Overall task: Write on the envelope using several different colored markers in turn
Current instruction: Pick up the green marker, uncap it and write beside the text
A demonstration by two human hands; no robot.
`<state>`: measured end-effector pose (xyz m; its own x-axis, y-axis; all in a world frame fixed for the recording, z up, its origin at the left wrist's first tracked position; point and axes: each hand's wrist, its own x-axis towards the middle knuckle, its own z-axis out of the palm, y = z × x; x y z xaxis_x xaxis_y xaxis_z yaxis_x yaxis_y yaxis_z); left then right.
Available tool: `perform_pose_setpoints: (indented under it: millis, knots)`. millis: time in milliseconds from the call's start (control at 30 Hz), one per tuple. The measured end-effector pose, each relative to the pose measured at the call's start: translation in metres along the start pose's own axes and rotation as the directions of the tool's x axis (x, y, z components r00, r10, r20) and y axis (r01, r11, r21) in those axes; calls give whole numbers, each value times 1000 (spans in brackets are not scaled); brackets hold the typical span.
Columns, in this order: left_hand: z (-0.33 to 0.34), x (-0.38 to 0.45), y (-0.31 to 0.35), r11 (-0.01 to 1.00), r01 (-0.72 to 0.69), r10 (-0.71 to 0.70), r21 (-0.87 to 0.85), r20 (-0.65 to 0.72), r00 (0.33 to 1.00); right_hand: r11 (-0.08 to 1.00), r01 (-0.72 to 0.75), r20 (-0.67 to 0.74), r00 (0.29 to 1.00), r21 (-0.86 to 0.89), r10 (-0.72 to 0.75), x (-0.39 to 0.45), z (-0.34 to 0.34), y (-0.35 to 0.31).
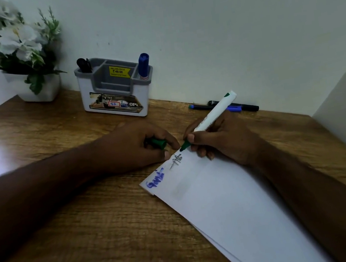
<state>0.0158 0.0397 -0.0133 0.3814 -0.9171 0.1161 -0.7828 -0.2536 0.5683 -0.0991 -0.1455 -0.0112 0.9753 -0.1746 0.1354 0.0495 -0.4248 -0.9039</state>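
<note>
A white envelope (229,207) lies at an angle on the wooden desk (87,220). Blue writing (155,180) and darker strokes (176,161) run along its upper left edge. My right hand (222,139) grips a white marker with a green tip (212,116), and the tip touches the envelope's top corner. My left hand (134,146) rests on the desk beside that corner, its fingers closed around the green cap (157,143) and a fingertip pressing the envelope's edge.
A white and grey pen holder (115,88) stands against the wall, with a blue marker (143,65) and a black object (83,65) in it. Two dark pens (224,106) lie by the wall behind my right hand. A white flower pot (35,88) sits far left.
</note>
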Motion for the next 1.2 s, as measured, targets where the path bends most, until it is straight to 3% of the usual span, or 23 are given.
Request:
perform_pose_setpoints:
  millis: [100,1200]
  knots:
    - [0,0,0,1000,-10,10,6,0,1000,999,-33,42,999,8,32,0,-2,0]
    - [-3,1,2,999,-23,25,-38,41,999,997,-47,-114,993,-54,40,1,-1,1]
